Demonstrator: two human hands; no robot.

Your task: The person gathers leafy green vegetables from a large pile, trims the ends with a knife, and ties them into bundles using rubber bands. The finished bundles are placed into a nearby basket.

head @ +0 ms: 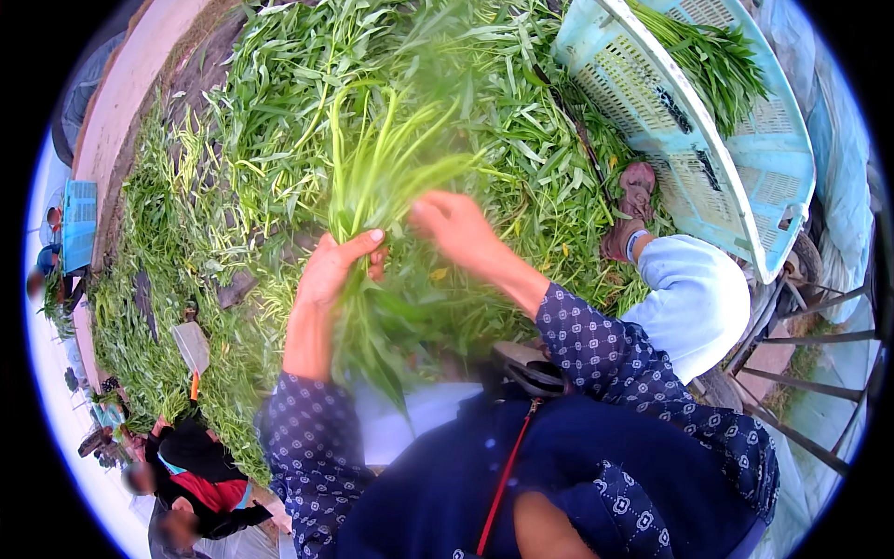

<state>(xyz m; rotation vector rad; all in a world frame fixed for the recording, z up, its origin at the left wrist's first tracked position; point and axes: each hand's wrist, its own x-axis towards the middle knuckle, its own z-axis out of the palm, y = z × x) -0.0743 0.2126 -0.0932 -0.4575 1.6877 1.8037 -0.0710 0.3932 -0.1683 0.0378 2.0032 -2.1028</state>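
Observation:
My left hand [325,272] grips a bunch of leafy greens that looks like water spinach [360,185]. Pale stems fan out above the thumb, and the leaves hang below the fist, blurred by motion. Just right of the bunch is my right hand [461,227], its fingers bent toward the stems. Motion blur hides whether it pinches any of them. Beneath both hands lies a thick spread of cut greens [279,140] on the ground.
A light-blue plastic crate [607,84] holding bundled greens [733,77] stands upper right, beside my shoe [628,213]. Metal bars [817,342] and plastic sheeting [834,175] lie beyond. A spade-like tool [191,346], a co-worker [202,461] and another blue crate [79,227] are at left.

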